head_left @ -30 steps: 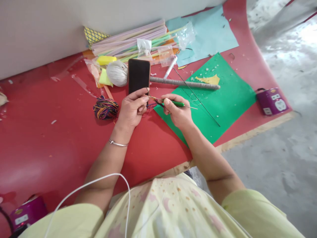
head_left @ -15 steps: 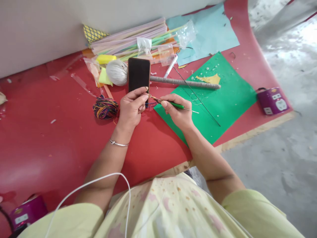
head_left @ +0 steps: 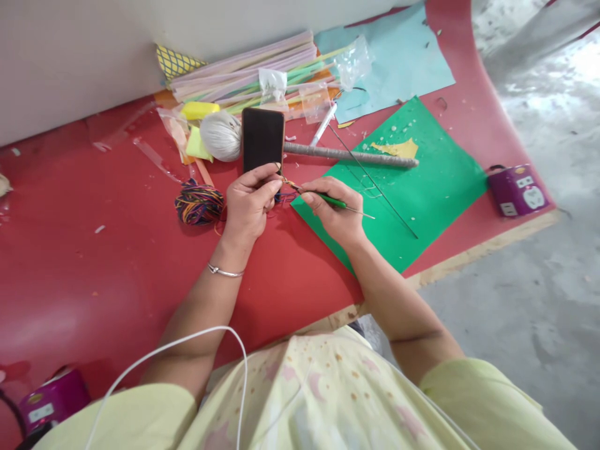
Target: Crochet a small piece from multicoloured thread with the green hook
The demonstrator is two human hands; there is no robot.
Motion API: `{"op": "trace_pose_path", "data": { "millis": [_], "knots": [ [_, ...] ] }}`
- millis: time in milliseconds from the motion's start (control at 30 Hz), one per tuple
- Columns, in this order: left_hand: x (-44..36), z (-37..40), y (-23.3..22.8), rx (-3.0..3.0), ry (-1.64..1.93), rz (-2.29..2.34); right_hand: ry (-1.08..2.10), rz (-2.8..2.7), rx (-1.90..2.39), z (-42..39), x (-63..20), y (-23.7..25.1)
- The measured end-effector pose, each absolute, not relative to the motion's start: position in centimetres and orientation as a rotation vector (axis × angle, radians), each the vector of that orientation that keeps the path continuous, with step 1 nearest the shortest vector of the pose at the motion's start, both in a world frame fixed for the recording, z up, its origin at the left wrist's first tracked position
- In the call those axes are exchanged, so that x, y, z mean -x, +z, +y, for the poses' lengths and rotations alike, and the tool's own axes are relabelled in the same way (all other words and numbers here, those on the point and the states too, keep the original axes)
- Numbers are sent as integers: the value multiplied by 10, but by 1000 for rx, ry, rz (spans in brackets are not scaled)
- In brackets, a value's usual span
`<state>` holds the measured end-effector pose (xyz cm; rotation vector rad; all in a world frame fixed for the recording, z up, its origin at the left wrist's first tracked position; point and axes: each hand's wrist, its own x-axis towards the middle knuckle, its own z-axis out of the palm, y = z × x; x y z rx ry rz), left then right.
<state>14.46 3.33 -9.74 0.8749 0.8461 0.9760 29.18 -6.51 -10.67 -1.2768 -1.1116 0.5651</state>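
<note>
My right hand [head_left: 336,209] is closed around a crochet hook [head_left: 334,200] with a green grip, whose thin metal end points right. My left hand [head_left: 252,203] pinches multicoloured yarn [head_left: 289,182] close to the hook's tip; the small stitches between the fingers are hard to make out. Left of that hand lies a ball of multicoloured yarn [head_left: 199,203] in dark purple, yellow and orange. Just beyond my fingers a phone [head_left: 263,140] with a dark screen stands against a grey-wrapped stick [head_left: 351,155] and a ball of pale grey yarn [head_left: 222,135].
A green sheet [head_left: 435,169] with scraps and a thin dark rod [head_left: 384,197] lies to the right. Pastel sticks [head_left: 248,65], plastic bags [head_left: 354,62] and a light blue sheet [head_left: 398,56] lie at the back. A purple socket box [head_left: 518,189] sits near the right edge.
The hook in my right hand has shifted very slightly left and down at its metal end. My left hand keeps its pinch in nearly the same place.
</note>
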Motion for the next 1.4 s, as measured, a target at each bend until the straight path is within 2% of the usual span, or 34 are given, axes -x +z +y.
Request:
{"op": "trace_pose_path", "data": {
  "millis": [633, 900, 1400],
  "knots": [
    [-143, 34, -95, -852, 909, 813, 414, -1288, 1282, -70, -295, -108],
    [-142, 33, -93, -834, 908, 805, 440, -1156, 1277, -68, -293, -101],
    [-142, 30, -90, -871, 824, 773, 716, -750, 1256, -61, -289, -112]
  ]
}}
